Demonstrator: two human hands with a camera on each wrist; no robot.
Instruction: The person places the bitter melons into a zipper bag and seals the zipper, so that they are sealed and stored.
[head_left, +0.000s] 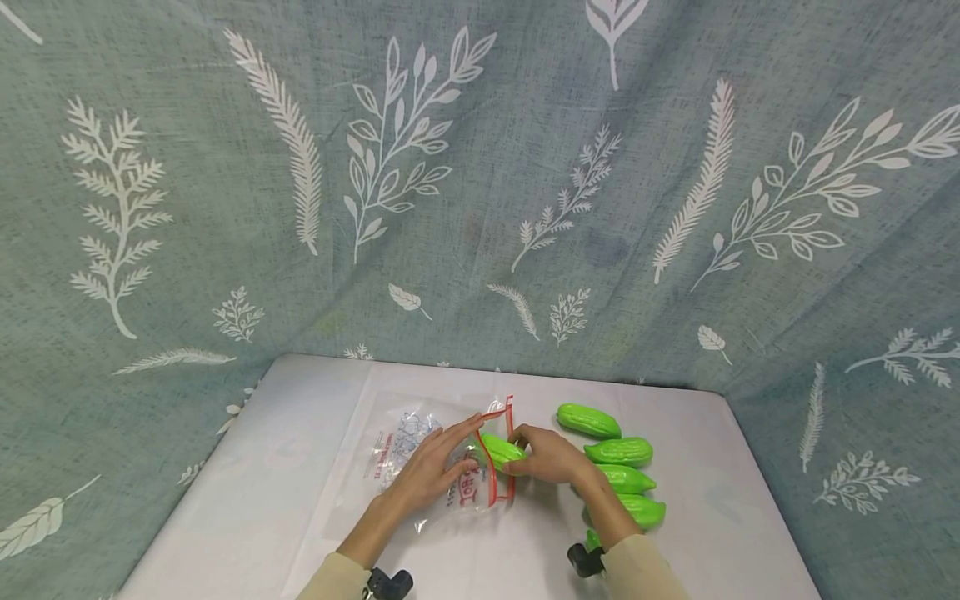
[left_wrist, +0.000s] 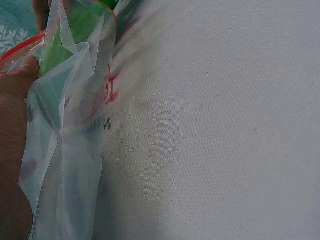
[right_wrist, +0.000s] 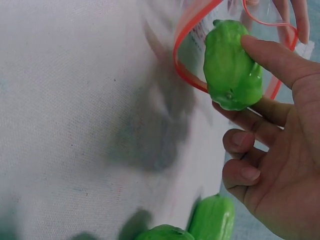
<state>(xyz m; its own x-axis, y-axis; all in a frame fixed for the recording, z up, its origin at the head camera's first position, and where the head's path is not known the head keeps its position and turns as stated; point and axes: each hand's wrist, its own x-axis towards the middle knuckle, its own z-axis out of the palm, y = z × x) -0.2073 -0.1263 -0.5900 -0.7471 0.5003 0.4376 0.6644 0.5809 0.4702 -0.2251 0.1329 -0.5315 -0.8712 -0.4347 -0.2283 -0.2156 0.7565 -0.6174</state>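
A clear zip bag (head_left: 375,467) with a red-edged mouth and printed lettering lies on the white table, its mouth facing right. My left hand (head_left: 431,467) holds the bag near its mouth, the fingertips at the red rim (right_wrist: 182,70). In the left wrist view the thumb (left_wrist: 30,70) presses on the plastic. My right hand (head_left: 551,454) pinches a shiny green bitter melon (right_wrist: 232,65) between thumb and fingers. The melon's far end is inside the bag's mouth; its near end sticks out toward the right palm.
Several more green bitter melons lie in a column right of the bag, the farthest melon (head_left: 588,421) at the back. My right forearm partly covers the nearer ones. A leaf-patterned green cloth (head_left: 480,208) hangs behind the white table (head_left: 720,517) and along both sides.
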